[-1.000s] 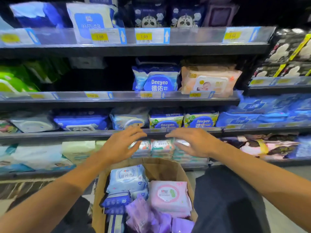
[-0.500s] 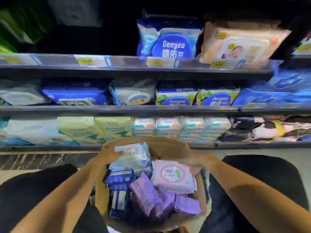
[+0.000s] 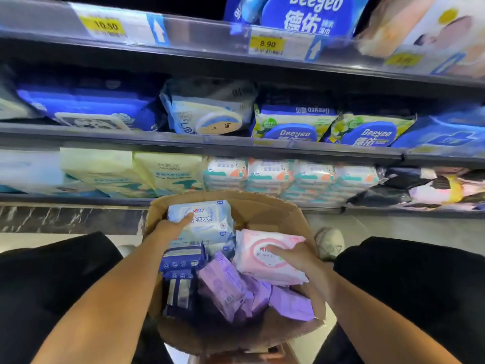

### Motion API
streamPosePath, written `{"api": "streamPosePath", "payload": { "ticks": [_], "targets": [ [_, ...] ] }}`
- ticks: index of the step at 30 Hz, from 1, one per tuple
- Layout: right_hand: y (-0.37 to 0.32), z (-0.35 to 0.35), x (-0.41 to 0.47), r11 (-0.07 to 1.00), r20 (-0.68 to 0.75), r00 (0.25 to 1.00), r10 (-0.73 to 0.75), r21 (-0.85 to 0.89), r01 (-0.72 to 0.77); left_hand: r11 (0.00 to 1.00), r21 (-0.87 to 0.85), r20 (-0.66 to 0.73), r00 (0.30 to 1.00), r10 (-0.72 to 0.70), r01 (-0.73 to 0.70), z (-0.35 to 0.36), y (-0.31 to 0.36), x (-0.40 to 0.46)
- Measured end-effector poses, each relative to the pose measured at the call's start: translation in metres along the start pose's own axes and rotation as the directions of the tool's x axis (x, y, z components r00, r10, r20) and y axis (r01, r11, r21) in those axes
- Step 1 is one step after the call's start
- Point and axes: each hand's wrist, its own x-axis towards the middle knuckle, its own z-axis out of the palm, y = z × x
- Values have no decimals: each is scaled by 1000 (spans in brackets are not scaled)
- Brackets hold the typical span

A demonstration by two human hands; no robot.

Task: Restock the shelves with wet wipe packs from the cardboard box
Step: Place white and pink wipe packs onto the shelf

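Note:
An open cardboard box (image 3: 265, 204) stands on the floor between my knees, below the shelves. It holds a light blue wet wipe pack (image 3: 210, 224) at its far left, a pink pack (image 3: 253, 249) at the right, purple packs (image 3: 223, 287) in the middle and dark blue packs (image 3: 181, 261) at the left. My left hand (image 3: 172, 228) grips the light blue pack at its left edge, thumb across the top. My right hand (image 3: 294, 256) rests on the pink pack with its fingers spread over the top.
Three shelf levels (image 3: 183, 143) filled with wipe packs rise just behind the box; the bottom row (image 3: 270, 174) sits directly above its far rim. My black-trousered knees (image 3: 52, 271) flank the box. A pale shoe (image 3: 329, 243) rests on the floor to the right.
Both hands came down from the shelf edge into the box. The left took hold of the light blue pack, the right moved from the box rim onto the pink pack. The view tilted down and closer.

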Motion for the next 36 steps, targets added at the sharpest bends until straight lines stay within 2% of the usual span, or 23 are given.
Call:
{"api": "streamPosePath", "payload": {
  "ticks": [6, 11, 13, 16, 18, 20, 22, 26, 31, 34, 36],
  "targets": [
    [-4, 4, 6, 977, 6, 998, 65, 202, -65, 997, -81, 55, 998, 13, -9, -10, -3, -1],
    [7, 8, 13, 983, 55, 998, 42, 177, -51, 993, -117, 197, 980, -9, 33, -8, -1, -23],
    [9, 7, 10, 970, 101, 995, 23, 240, -47, 994, -95, 220, 975, -28, 50, -10, -10, -19],
    [8, 2, -3, 923, 218, 976, -13, 379, -72, 991, -124, 204, 979, -21, 47, -5, -43, 18],
    [8, 1, -11, 908, 251, 968, -16, 408, -91, 986, -164, 125, 992, 33, -12, -1, -48, 8],
    [6, 3, -15, 889, 235, 971, -34, 452, -78, 973, -202, 12, 993, 118, -113, 2, -50, -7],
    [1, 5, -20, 876, 191, 980, -47, 479, -51, 959, -223, -45, 984, 171, -177, 0, -40, -38],
    [-15, 4, -29, 873, 109, 985, -131, 484, 62, 937, -267, -79, 974, 213, -226, -8, -23, -72],
    [-31, -6, -31, 876, 17, 967, -255, 427, 223, 955, -145, -97, 964, 247, -259, -25, -19, -89],
    [-42, -23, -36, 853, -100, 946, -309, 411, 322, 919, -201, -120, 939, 322, -340, -38, -11, -104],
    [-52, -37, -46, 846, -129, 925, -356, 375, 378, 889, -253, -117, 924, 364, -382, -48, 0, -124]
  ]
}}
